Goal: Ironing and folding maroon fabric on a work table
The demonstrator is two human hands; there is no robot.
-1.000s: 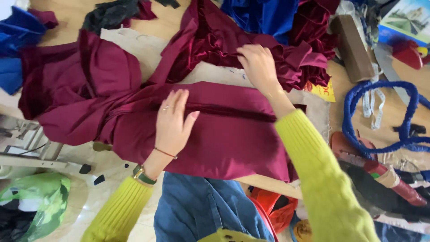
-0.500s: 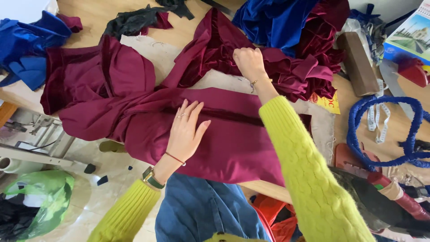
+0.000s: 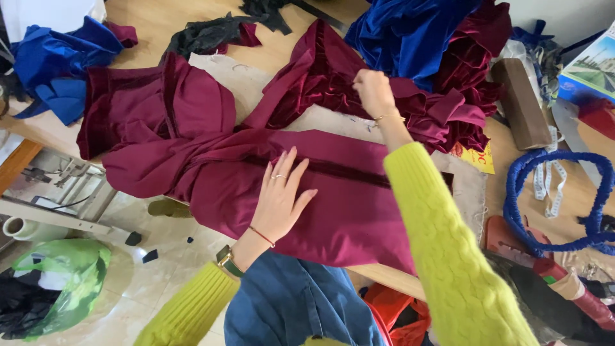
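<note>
Broadly, I see one wooden table [image 3: 192, 25] running across the view, its near edge draped by one large maroon velvet cloth [image 3: 359, 211] that spreads from the left heap to the middle and hangs over toward the floor. Behind it I count two blue velvet heaps, one blue pile [image 3: 410, 32] at the top and one blue bundle [image 3: 57, 64] at the far left, plus one more crumpled maroon heap [image 3: 461, 109] at the upper right; how many separate pieces that heap holds I cannot make out. One pale paper pattern sheet [image 3: 237, 80] shows between the folds, mostly covered. One loop of blue cord [image 3: 557, 198] lies at the right, cut off by the frame edge, with one brown block [image 3: 519, 102] above it. One green bag [image 3: 64, 288] sits on the floor at lower left, its contents dark and unclear. My left hand [image 3: 278, 198] lies flat on the maroon velvet cloth, fingers spread and released, the cloth directly under the palm and fingertips. My right hand [image 3: 375, 93] is farther back, fingers clenched into a pinch on a fold of maroon velvet; the fingertips themselves are hidden by the back of the hand.
</note>
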